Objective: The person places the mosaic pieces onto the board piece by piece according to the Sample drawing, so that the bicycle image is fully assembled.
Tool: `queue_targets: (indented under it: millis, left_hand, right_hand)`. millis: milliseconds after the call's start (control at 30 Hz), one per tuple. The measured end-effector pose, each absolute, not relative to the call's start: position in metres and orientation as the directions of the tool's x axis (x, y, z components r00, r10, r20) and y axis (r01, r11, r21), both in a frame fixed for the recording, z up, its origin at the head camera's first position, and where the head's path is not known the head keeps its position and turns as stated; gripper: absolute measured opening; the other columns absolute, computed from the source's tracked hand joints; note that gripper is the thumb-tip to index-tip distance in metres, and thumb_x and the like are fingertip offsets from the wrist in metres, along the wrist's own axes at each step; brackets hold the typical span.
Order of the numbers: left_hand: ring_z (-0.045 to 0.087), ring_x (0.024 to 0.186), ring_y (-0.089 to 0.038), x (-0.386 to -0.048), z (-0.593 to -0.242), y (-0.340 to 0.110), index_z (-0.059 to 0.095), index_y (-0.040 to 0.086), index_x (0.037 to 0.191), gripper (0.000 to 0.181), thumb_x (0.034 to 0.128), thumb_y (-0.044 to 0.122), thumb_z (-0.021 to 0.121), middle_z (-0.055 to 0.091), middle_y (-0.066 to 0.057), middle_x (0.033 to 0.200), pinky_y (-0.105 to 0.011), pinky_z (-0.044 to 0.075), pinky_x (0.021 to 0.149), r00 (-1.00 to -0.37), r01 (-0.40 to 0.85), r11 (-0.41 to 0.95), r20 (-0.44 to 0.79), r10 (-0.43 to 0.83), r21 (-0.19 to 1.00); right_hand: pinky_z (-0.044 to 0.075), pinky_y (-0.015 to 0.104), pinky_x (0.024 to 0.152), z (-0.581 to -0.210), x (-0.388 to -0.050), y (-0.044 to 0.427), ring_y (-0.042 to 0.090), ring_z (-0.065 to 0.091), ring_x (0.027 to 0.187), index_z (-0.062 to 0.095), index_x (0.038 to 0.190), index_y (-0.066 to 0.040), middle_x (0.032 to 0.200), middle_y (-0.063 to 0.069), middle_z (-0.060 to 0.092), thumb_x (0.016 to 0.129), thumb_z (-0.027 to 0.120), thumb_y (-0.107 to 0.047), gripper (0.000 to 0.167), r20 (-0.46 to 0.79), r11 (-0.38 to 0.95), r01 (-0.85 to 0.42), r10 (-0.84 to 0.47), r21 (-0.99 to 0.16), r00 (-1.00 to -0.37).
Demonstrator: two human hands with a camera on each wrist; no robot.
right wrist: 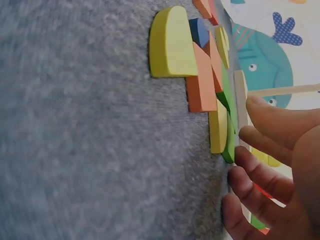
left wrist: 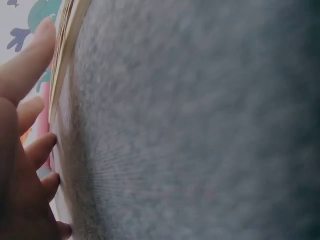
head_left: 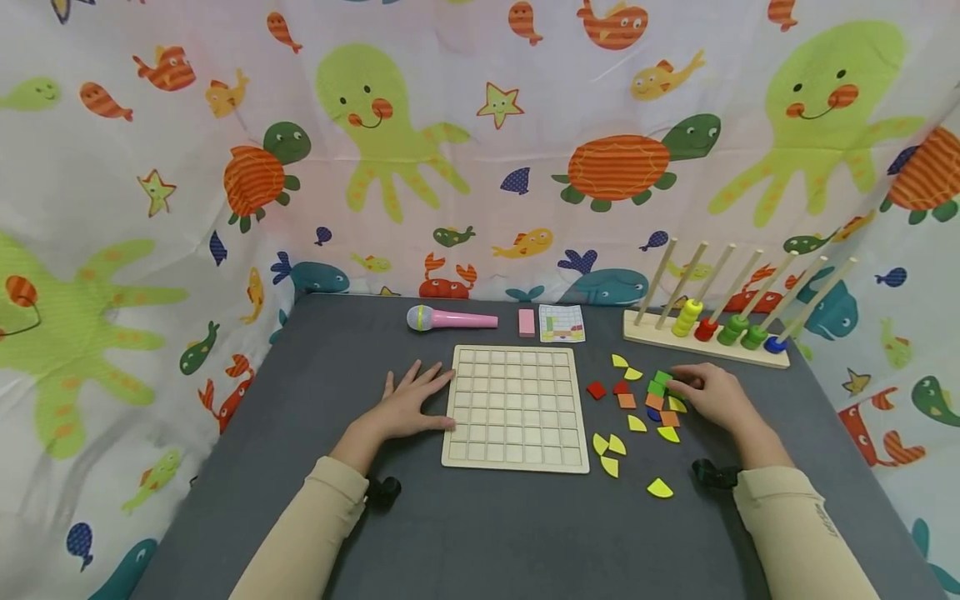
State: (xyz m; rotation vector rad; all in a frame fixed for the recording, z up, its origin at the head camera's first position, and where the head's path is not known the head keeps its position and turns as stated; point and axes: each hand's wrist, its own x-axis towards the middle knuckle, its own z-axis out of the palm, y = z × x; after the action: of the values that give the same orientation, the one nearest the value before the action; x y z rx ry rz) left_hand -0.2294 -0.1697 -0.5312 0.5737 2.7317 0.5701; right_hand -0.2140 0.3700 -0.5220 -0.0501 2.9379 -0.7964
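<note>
In the head view my left hand (head_left: 407,406) lies with fingers spread at the left edge of a pale wooden grid board (head_left: 516,408), its thumb touching the rim. The left wrist view shows that thumb (left wrist: 30,65) against the board's edge (left wrist: 67,55). On the board's right, my right hand (head_left: 712,396) is beside a loose cluster of blocks. Nearest its fingers are green blocks (head_left: 662,378), with orange squares (head_left: 655,402) and yellow quarter-round blocks (head_left: 636,423) around them. The right wrist view shows the fingertips close to a green block (right wrist: 230,145), thumb and index apart, gripping nothing visible.
Behind the board lie a pink toy microphone (head_left: 461,320), a pink block (head_left: 527,322) and a pattern card (head_left: 562,323). A wooden peg stand (head_left: 705,340) with coloured rings is at the back right. A printed curtain (head_left: 480,167) borders the dark table (head_left: 495,533).
</note>
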Motion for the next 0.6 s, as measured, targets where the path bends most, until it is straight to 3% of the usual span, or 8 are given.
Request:
queue_targets:
  millis: [300,433,600]
  left_hand:
    - [-0.007,0.157,-0.034,-0.2363,-0.5348,-0.1730,0.019,0.039,0.161,0.110,0.0729,0.080,0.069,0.008,0.000,0.171,-0.070,-0.013,0.116,-0.861,0.334,0.842,-0.227,0.456,0.424]
    - [-0.010,0.157,-0.032,-0.2391,-0.5381,-0.1735,0.017,0.041,0.161,0.110,0.0722,0.081,0.068,0.004,0.003,0.171,-0.069,-0.015,0.116,-0.861,0.324,0.842,-0.235,0.451,0.431]
    - [-0.012,0.157,-0.033,-0.2391,-0.5403,-0.1750,0.016,0.040,0.161,0.112,0.0713,0.082,0.068,0.002,0.001,0.172,-0.068,-0.017,0.116,-0.859,0.306,0.845,-0.255,0.444,0.439]
  right_hand:
    - [0.046,0.043,0.074,-0.5267,-0.2198,0.3691,0.033,0.057,0.095,0.062,0.134,0.000,0.117,0.024,0.064,0.100,0.062,-0.041,0.053,-0.085,0.865,0.002,-0.047,-0.502,-0.995]
    - [0.048,0.048,0.078,-0.5275,-0.2229,0.3665,0.034,0.058,0.094,0.065,0.128,0.000,0.113,0.023,0.066,0.099,0.066,-0.037,0.048,-0.080,0.858,0.021,-0.023,-0.513,-0.997]
    - [0.046,0.038,0.071,-0.5281,-0.2242,0.3635,0.028,0.057,0.084,0.064,0.115,0.003,0.102,0.020,0.063,0.097,0.068,-0.037,0.044,-0.120,0.828,0.096,0.035,-0.552,-0.992]
